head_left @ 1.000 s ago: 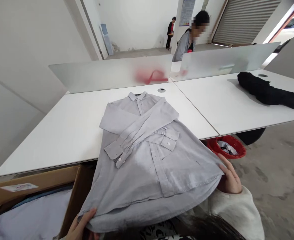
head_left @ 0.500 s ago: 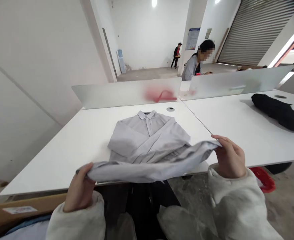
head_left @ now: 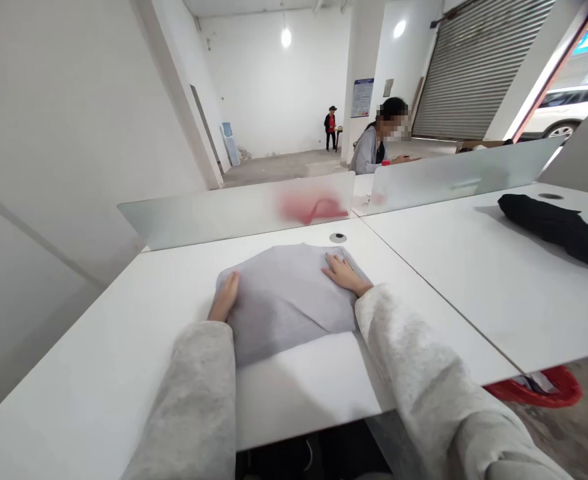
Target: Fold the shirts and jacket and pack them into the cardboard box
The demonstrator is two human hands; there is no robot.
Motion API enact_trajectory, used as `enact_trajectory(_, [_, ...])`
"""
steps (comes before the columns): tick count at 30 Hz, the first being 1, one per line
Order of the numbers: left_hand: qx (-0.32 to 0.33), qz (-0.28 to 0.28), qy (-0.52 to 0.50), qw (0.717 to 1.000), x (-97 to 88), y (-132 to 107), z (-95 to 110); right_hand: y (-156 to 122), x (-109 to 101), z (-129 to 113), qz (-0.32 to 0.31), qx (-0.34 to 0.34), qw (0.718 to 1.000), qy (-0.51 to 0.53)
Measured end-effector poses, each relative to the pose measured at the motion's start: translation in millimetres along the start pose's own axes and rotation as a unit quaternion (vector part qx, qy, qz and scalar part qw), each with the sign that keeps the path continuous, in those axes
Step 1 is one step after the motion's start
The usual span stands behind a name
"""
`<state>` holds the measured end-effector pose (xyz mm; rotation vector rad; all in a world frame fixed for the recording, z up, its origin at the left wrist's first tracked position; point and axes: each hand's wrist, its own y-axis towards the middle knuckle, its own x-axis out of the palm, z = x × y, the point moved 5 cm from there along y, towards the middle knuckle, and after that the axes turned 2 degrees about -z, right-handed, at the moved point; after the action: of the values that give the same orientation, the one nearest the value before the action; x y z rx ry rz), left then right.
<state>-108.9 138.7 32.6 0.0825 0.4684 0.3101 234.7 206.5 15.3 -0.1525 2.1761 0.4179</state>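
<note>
Folded grey shirt [head_left: 284, 300] lies flat at 12 o'clock on the desk [head_left: 299, 393]; left hand [head_left: 224, 297] and right hand [head_left: 344, 275] press open on its edges, pinching nothing.

Beyond the right hand [head_left: 345, 275], a frosted partition [head_left: 234, 212] is edging the worktop [head_left: 299, 387] — farther off, a pendant lamp [head_left: 286, 38] is glowing over a grey floor [head_left: 274, 167].

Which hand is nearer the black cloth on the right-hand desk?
The right hand is nearer: it lies flat on the folded grey shirt, on the side toward the black cloth. The left hand is farther away, at the shirt's opposite edge.
</note>
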Motion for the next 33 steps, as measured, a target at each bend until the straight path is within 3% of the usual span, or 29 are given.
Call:
enact_trajectory(3, [0.011,-0.054,0.106,0.993,15.0,-2.9,-12.3,-5.7,20.2,7.9,-0.039,-0.02,0.997,-0.06])
enact_trajectory(5, [0.028,-0.076,0.164,0.983,20.1,-9.1,-10.0,-5.8,23.8,11.9,-0.06,-0.028,0.993,-0.098])
enact_trajectory(8, [0.076,-0.102,0.235,0.964,31.6,-30.4,11.0,-2.2,22.8,15.4,-0.083,-0.033,0.983,-0.158])
enact_trajectory(11, [0.204,-0.138,0.344,0.906,56.8,-69.4,45.7,-0.6,15.1,11.7,-0.091,-0.028,0.979,-0.18])
enact_trajectory(13, [0.286,-0.162,0.389,0.861,76.6,-99.4,61.0,-5.5,7.2,1.2,-0.09,-0.027,0.979,-0.181])
enact_trajectory(15, [0.333,-0.178,0.405,0.833,93.5,-124.0,63.5,-19.1,2.0,-17.4,-0.093,-0.045,0.979,-0.177])
enact_trajectory(20, [0.358,-0.177,0.417,0.816,117.5,-146.4,39.8,-84.8,20.4,-73.1,-0.13,-0.183,0.964,-0.146])
enact_trajectory(22, [0.36,-0.183,0.413,0.817,119.6,-146.6,32.7,-104.9,31.0,-78.1,-0.146,-0.213,0.953,-0.161])
enact_trajectory(24, [0.364,-0.194,0.409,0.814,117.0,-145.8,30.4,-110.8,34.1,-68.3,-0.149,-0.205,0.951,-0.175])
enact_trajectory(29, [0.361,-0.235,0.413,0.802,95.2,-141.3,29.3,-93.1,16.8,-19.9,-0.161,-0.137,0.965,-0.156])
enact_trajectory(33, [0.33,-0.23,0.444,0.801,80.8,-142.9,23.4,-90.8,9.4,-8.3,-0.175,-0.142,0.966,-0.129])
